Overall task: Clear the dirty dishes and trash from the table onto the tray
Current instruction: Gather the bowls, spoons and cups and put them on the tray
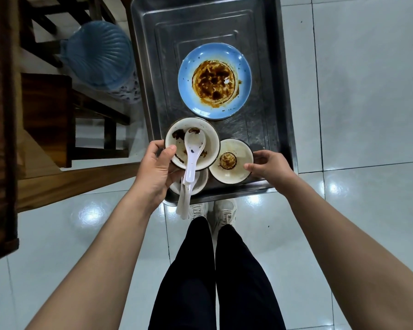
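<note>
L hand point(156, 170) gripped stained white bowl point(200, 148) w/ white spoon point(193, 148) inside, above steel tray's point(148, 67) near-left corner. R hand point(270, 166) clasped 2nd bowl's point(234, 160) rim on tray. Blue plate point(241, 65) sat mid-tray.

On the tray point(150, 67), the plate point(214, 81) lies toward twelve o'clock. At six o'clock sit three bowls: one point(231, 160) at the right, another point(192, 143) to its nine o'clock with a spoon point(193, 151) in it, stacked over a third point(196, 184). A bin point(100, 58) stands at the tray's nine o'clock.
</note>
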Demonstrator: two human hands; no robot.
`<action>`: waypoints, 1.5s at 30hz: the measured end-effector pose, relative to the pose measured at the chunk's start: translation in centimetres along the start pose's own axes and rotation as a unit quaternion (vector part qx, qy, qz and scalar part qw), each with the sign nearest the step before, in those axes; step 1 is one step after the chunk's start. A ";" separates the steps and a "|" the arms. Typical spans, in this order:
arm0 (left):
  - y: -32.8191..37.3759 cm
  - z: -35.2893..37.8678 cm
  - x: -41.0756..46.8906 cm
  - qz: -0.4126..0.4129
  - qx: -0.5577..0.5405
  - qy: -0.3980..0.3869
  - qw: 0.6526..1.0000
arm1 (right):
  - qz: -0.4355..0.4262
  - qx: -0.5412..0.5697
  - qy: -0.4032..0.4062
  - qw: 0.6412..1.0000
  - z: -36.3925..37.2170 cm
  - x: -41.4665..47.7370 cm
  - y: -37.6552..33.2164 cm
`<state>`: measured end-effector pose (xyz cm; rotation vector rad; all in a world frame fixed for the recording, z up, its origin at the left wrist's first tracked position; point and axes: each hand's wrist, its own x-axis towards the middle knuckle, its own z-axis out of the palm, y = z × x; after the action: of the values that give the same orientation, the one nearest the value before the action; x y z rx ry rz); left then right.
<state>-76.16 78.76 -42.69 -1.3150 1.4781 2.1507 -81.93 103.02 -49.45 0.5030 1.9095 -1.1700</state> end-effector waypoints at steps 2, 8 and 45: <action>-0.1 0.1 -0.1 0.000 0.007 -0.002 1.000 | 0.002 0.011 0.005 1.000 0.1 -0.1 0.0; -0.5 0.7 -0.8 -0.010 0.011 -0.006 1.000 | 0.005 0.096 0.033 0.995 0.5 -1.8 0.7; 1.0 4.7 0.2 0.094 0.508 -0.121 0.847 | -0.015 0.291 0.016 0.957 -0.4 -6.4 -2.8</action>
<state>-79.44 82.21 -41.76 -0.4940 2.1810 1.1313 -80.28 102.49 -42.71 0.8069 1.5803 -1.7597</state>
